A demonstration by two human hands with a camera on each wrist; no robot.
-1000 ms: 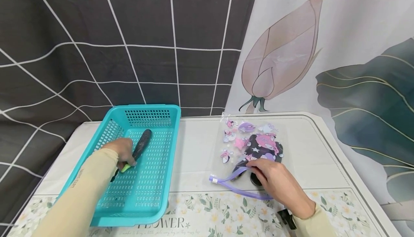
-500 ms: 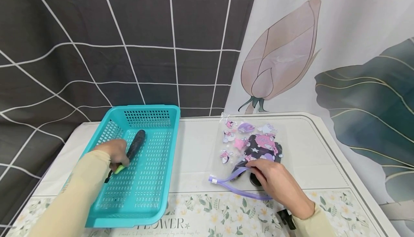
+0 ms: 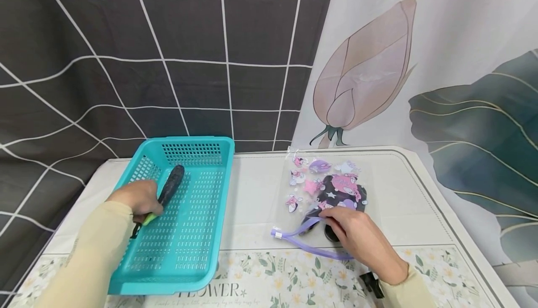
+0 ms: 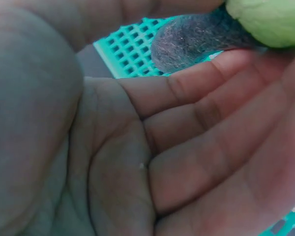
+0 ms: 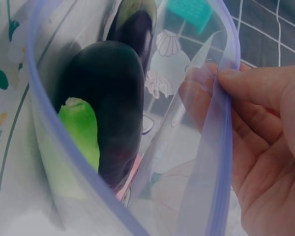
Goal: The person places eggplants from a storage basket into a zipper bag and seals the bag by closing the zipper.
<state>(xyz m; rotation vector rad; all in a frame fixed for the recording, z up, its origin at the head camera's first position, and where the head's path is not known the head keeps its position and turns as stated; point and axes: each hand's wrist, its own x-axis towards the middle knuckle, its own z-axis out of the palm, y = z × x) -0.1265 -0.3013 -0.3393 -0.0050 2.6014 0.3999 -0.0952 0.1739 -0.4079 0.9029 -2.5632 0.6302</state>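
Over the left part of a turquoise plastic basket (image 3: 224, 196), my left hand (image 3: 138, 197) grips a long dark eggplant (image 3: 172, 184) by its light green end. The left wrist view shows its speckled dark body and the green end (image 4: 270, 22) at the thumb and fingers. My right hand (image 3: 362, 240) pinches the purple zip rim (image 3: 313, 248) of a clear printed bag (image 3: 294, 182) lying on the table, holding its mouth apart. Inside, the right wrist view shows a fat dark eggplant (image 5: 105, 83), another dark eggplant (image 5: 137, 32) behind it, and a bright green stem end (image 5: 81, 130).
The table (image 3: 252, 196) has a white cover with a floral printed band (image 3: 323, 280) along the front. A dark grid-patterned curtain (image 3: 189, 42) hangs behind, beside a white curtain (image 3: 378, 126) with a large bud print. Small black wrist gear (image 3: 371, 284) shows at the right wrist.
My left hand has moved left within the basket, carrying the eggplant with it. The basket has shifted slightly left at its near end. My right hand and the bag stay in place.
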